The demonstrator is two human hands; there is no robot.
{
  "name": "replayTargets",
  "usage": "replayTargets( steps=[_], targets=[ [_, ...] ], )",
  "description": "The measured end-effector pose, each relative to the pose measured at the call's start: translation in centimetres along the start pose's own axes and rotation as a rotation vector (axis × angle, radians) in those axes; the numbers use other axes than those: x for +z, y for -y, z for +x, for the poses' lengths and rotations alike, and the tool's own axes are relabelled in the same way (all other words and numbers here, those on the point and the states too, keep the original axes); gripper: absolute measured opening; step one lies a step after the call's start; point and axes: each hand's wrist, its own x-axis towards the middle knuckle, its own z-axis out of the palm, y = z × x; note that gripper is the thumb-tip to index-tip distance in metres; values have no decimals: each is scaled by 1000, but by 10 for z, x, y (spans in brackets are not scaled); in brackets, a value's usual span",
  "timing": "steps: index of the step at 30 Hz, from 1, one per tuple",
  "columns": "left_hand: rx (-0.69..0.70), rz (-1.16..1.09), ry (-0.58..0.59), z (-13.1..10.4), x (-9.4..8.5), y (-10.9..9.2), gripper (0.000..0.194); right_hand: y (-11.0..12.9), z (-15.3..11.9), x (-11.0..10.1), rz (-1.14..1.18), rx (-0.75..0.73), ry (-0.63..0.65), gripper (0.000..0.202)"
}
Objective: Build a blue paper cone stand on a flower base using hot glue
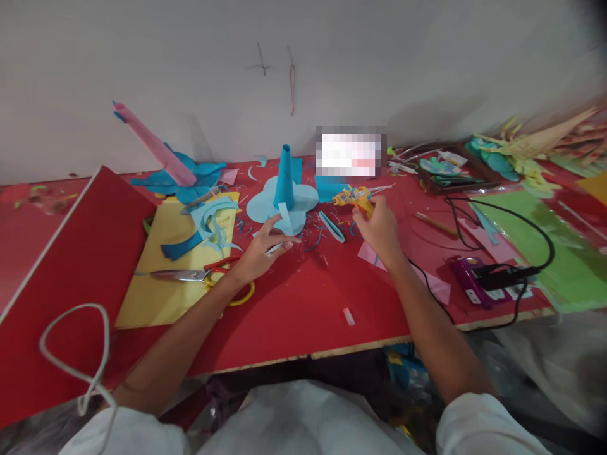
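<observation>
A blue paper cone [284,180] stands upright on a light blue, flower-shaped paper base [260,205]. At the front of that base is my left hand [265,248], its fingers apart and partly extended. A small pale blue paper flap [284,213] rises close to its fingertips; contact is not clear. My right hand [379,227] is closed around a yellow glue gun [364,203], which points left. Between the hands lies a narrow blue paper loop [331,226], among thin paper scraps.
Scissors [184,275] lie on yellow sheets [165,303] at left. A pink paper cone on blue petals [156,144] leans behind them. At right are a purple power adapter [467,278] with black cables, green sheets [535,240] and a dark tray [488,170]. A wall stands behind.
</observation>
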Motion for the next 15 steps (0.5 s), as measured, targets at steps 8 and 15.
replayTargets(
  steps=[8, 15],
  targets=[
    [111, -23, 110, -1, 2, -5, 35, -11, 6, 6, -62, -1, 170, 55],
    [51, 46, 127, -6, 4, -1, 33, -8, 4, 6, -20, -88, 155, 47]
  ],
)
